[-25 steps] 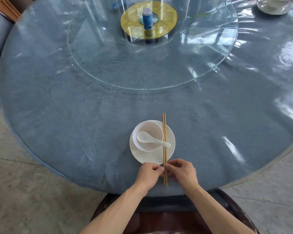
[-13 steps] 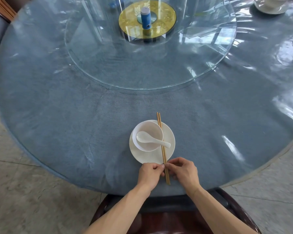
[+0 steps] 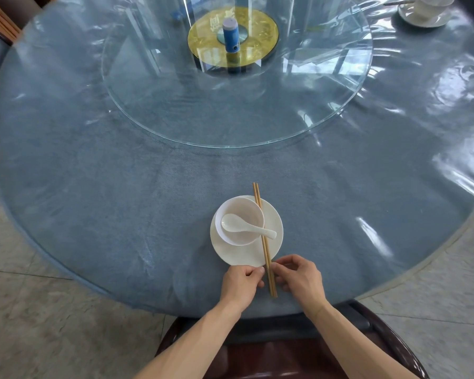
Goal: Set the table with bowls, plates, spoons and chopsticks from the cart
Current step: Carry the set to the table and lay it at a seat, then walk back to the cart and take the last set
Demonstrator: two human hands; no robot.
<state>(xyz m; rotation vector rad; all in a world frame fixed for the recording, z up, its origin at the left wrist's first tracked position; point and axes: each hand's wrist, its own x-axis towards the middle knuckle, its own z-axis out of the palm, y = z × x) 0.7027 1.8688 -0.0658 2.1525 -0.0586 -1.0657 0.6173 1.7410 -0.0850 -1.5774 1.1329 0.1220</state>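
Chopsticks pinched at near ends between curled fingertips of left hand and right hand, one hand each side. Beyond grip, sticks lay across plate, tilted slightly left, touching bowl rim. Spoon rested in bowl, handle over sticks. Plate just ahead of both hands on table.

Both bare forearms reach forward side by side, the left hand and right hand close together, knuckles up, fingers curled, each grip pinching the chopsticks between them.
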